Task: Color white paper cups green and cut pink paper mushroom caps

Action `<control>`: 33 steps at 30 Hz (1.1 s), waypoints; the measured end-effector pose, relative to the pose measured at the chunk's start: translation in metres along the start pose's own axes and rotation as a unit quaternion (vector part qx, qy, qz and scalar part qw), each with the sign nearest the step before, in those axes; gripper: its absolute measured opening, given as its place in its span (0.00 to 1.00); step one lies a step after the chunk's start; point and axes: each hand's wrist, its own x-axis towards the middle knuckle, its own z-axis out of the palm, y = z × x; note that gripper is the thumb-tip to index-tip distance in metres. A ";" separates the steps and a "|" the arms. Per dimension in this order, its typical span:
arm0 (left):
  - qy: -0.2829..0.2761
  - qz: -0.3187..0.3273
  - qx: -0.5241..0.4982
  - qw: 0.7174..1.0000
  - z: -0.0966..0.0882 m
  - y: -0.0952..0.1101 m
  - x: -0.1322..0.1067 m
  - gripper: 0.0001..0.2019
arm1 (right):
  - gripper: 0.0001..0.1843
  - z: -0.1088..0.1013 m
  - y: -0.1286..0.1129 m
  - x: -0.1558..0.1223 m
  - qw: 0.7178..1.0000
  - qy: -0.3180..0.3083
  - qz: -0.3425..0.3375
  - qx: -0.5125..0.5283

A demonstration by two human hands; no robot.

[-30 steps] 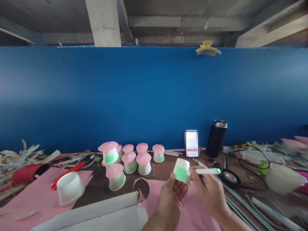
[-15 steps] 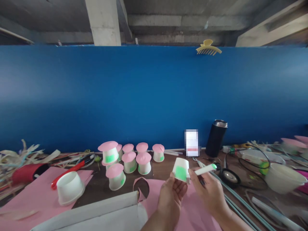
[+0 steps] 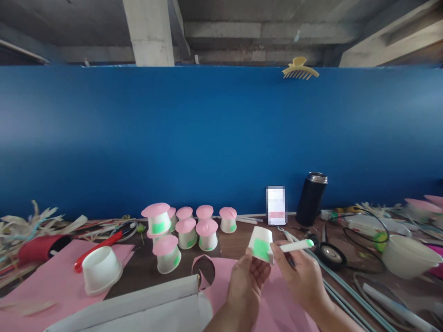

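Note:
A white paper cup (image 3: 257, 233) with a bright green patch on its side is upside down and slightly tilted, gripped at its lower edge by my left hand (image 3: 246, 286). My right hand (image 3: 304, 279) is closed around a white marker (image 3: 294, 246) with a green end pointing right. The marker's other end meets the cup's right side, behind my fingers. Several upturned cups with pink paper tops and green patches, such as this pink-topped cup (image 3: 167, 260), stand to the left. Pink paper (image 3: 277, 309) lies beneath both hands.
Plain white cups (image 3: 100, 269) sit on more pink paper at left, beside red-handled scissors (image 3: 114, 240). A white box (image 3: 155, 304) occupies the near edge. A phone (image 3: 276, 205) and a black bottle (image 3: 311, 200) lean by the blue partition (image 3: 207, 138). Cables and tape (image 3: 331, 256) clutter the right.
The cup and both hands have shifted very slightly to the right. The marker's green end is a little lower right than before. Everything on the table stays in place.

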 end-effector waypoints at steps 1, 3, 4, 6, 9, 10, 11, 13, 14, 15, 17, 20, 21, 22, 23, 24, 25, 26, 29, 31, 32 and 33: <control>-0.003 0.003 -0.001 1.000 0.000 0.000 0.000 0.10 | 0.17 0.000 -0.001 -0.001 1.000 -0.001 -0.001 -0.003; -0.007 0.007 -0.002 1.000 -0.001 -0.001 0.000 0.10 | 0.17 0.000 -0.001 -0.001 1.000 -0.002 -0.003 -0.006; -0.008 0.008 -0.002 1.000 -0.001 -0.001 0.000 0.10 | 0.17 0.000 -0.002 -0.001 1.000 0.001 -0.002 -0.008; -0.004 0.007 -0.001 1.000 0.000 -0.001 0.000 0.09 | 0.17 -0.001 -0.002 -0.001 1.000 0.012 -0.001 -0.009; 0.005 0.004 -0.001 1.000 0.001 0.000 0.000 0.10 | 0.17 -0.001 -0.002 0.001 1.000 0.013 -0.002 0.003; 0.005 0.003 0.001 1.000 0.001 0.001 0.001 0.10 | 0.17 -0.001 -0.002 0.001 1.000 0.010 -0.003 0.007; 0.006 0.001 0.002 1.000 0.002 0.001 0.001 0.10 | 0.17 -0.001 -0.002 0.001 1.000 0.008 -0.003 0.006; 0.006 0.002 0.003 1.000 0.001 0.000 0.001 0.10 | 0.16 0.000 -0.003 0.001 1.000 0.006 -0.001 0.001; 0.004 0.005 0.001 1.000 0.000 0.000 0.001 0.09 | 0.16 0.000 -0.003 0.000 1.000 0.002 0.001 -0.001; 0.002 0.008 -0.003 1.000 0.000 0.000 0.001 0.08 | 0.16 0.001 -0.003 0.000 1.000 -0.005 0.001 0.000; -0.006 0.014 -0.008 1.000 -0.001 -0.001 0.002 0.07 | 0.17 0.001 -0.004 -0.001 1.000 -0.020 -0.001 0.005; -0.013 0.016 -0.008 1.000 -0.001 -0.001 0.002 0.08 | 0.16 0.002 -0.004 -0.002 1.000 -0.022 -0.001 0.003; -0.012 0.015 -0.008 1.000 -0.001 -0.001 0.001 0.09 | 0.16 0.002 -0.004 -0.001 1.000 -0.015 0.001 0.000; -0.011 0.014 -0.008 1.000 -0.001 -0.001 0.001 0.09 | 0.16 0.002 -0.003 -0.001 1.000 -0.008 0.003 -0.002; -0.007 0.013 -0.009 1.000 0.000 -0.001 0.001 0.09 | 0.16 0.002 -0.003 -0.001 1.000 0.000 0.005 -0.003; -0.004 0.012 -0.010 1.000 0.000 -0.001 0.000 0.09 | 0.17 0.002 -0.003 -0.001 1.000 0.005 0.005 -0.004; -0.002 0.012 -0.011 1.000 0.000 0.000 0.000 0.09 | 0.16 0.002 -0.002 -0.001 1.000 0.005 0.003 -0.004; 0.001 0.011 -0.012 1.000 0.001 0.000 0.000 0.09 | 0.16 0.002 -0.002 -0.001 1.000 0.000 0.002 -0.003; 0.010 0.011 -0.017 1.000 0.001 0.001 0.000 0.08 | 0.16 0.003 -0.002 -0.002 1.000 -0.019 -0.005 0.000; 0.027 0.006 -0.021 0.999 0.002 0.001 0.001 0.07 | 0.17 0.003 -0.002 -0.002 1.000 -0.017 -0.008 0.005; 0.037 0.003 -0.024 0.999 0.002 0.001 0.001 0.07 | 0.17 0.003 -0.002 -0.002 1.000 -0.011 -0.010 0.005; 0.047 -0.001 -0.028 0.999 0.003 0.001 0.001 0.06 | 0.17 0.003 -0.002 -0.003 1.000 -0.004 -0.012 0.005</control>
